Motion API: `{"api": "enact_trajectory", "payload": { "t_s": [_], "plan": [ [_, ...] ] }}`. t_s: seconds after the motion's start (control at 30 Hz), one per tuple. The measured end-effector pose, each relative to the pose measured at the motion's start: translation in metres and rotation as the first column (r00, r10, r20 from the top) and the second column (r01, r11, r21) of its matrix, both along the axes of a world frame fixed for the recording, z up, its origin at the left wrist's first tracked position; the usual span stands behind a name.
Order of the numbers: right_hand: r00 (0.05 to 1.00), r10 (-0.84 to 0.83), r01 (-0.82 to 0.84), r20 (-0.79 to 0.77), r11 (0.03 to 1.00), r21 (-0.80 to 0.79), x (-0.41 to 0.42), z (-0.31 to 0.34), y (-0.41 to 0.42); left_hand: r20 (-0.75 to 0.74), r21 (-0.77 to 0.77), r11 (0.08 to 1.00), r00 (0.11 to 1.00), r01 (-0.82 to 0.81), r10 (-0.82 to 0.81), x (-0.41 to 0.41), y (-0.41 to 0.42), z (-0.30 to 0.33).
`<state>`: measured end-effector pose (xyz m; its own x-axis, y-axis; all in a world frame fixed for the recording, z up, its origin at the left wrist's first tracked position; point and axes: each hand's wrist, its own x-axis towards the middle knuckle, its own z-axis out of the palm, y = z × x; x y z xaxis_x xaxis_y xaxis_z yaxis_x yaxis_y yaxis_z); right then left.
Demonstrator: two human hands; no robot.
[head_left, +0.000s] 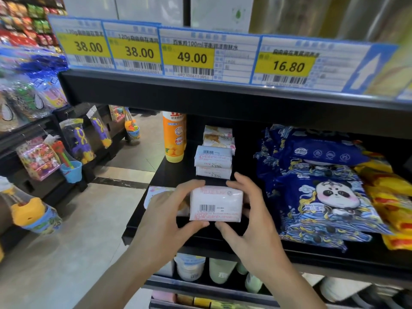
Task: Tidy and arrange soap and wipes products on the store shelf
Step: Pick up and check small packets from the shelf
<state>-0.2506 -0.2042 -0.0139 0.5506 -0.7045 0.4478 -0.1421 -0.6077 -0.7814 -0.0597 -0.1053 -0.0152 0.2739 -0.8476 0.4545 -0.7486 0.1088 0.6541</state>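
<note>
A white wrapped soap bar (215, 202) with a barcode is held over the front of the black shelf (142, 210). My left hand (169, 217) grips its left side, thumb below and fingers above. My right hand (249, 219) grips its right side the same way. Behind it stands a stack of white soap bars (213, 162), with more soap packs (219, 136) further back. Another pale pack (156, 194) lies under my left hand, partly hidden. Blue panda wipes packs (323, 192) lie piled on the right of the shelf.
An orange detergent bottle (175, 137) stands at the shelf's back left. Yellow packs (392, 197) lie at the far right. Price tags (189, 56) line the shelf above. Bottles (189, 267) fill the shelf below. Toy racks (73, 148) stand across the aisle on the left.
</note>
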Motion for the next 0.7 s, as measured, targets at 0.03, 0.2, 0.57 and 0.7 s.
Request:
{"api": "enact_trajectory", "payload": {
  "t_s": [0.03, 0.2, 0.57, 0.7],
  "plan": [
    [1.0, 0.011, -0.011, 0.009, 0.999, 0.035, 0.0, 0.0, -0.001, -0.01, 0.0, 1.0, 1.0, -0.001, 0.001, 0.001, 0.0, 0.0],
    [0.997, 0.062, -0.07, 0.049, 0.982, 0.175, -0.002, 0.001, -0.005, -0.026, 0.03, 0.999, 0.999, 0.025, -0.024, 0.004, 0.002, 0.004],
    [0.981, 0.11, -0.148, 0.158, 0.957, 0.249, -0.003, 0.006, -0.004, 0.029, -0.036, 0.998, 0.998, 0.056, -0.055, 0.006, 0.005, 0.016],
    [0.969, 0.124, -0.183, 0.212, 0.939, 0.29, 0.0, 0.012, -0.002, 0.05, -0.095, 0.993, 0.996, 0.073, -0.069, 0.006, 0.005, 0.019]
  ]
}}
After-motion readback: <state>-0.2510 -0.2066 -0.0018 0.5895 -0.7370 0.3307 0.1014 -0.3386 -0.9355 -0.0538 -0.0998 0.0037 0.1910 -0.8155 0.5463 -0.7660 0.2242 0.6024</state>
